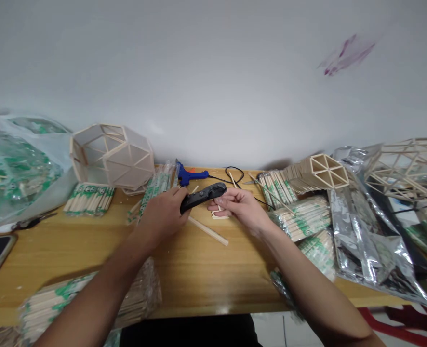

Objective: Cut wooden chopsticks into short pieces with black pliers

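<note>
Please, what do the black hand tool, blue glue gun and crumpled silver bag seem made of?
Black hand tool: plastic or coated metal, uncertain; dark, dull surface. Blue glue gun: probably plastic, smooth-looking, evenly coloured. Crumpled silver bag: likely metallised plastic film, glossy, with bright creases.

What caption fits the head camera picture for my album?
Black tool in the left hand, wood bits in the right hand, blue glue gun behind.
</note>
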The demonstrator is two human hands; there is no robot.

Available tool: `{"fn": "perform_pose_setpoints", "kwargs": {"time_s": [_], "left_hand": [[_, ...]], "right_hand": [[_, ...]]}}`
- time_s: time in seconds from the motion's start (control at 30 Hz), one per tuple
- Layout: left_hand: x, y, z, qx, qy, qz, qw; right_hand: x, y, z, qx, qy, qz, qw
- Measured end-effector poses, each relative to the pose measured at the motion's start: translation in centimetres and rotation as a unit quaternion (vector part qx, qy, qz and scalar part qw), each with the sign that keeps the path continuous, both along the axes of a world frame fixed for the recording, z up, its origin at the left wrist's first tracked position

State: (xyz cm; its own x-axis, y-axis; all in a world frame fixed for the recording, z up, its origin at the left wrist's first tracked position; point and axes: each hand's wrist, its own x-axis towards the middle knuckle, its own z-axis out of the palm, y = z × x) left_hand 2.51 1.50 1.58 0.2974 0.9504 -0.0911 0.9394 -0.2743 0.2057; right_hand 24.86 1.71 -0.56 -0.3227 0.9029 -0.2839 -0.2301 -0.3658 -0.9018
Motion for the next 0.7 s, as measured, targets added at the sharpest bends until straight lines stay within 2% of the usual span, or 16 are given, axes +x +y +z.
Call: {"fn": "perform_pose_setpoints", "kwargs": {"time_s": [0.4, 0.7], "left_hand": [[0.11, -0.21, -0.03, 0.006, 0.007, 0.001, 1.0], [-0.38, 0.3, -0.45, 0.014, -0.027, 0.014, 0.999]], "right_hand": [[0.12, 0.1, 0.01, 0.027, -0.026, 0.005, 0.999], [0.43, 0.61, 0.07, 0.051, -0.042, -0.049, 0.997]]}}
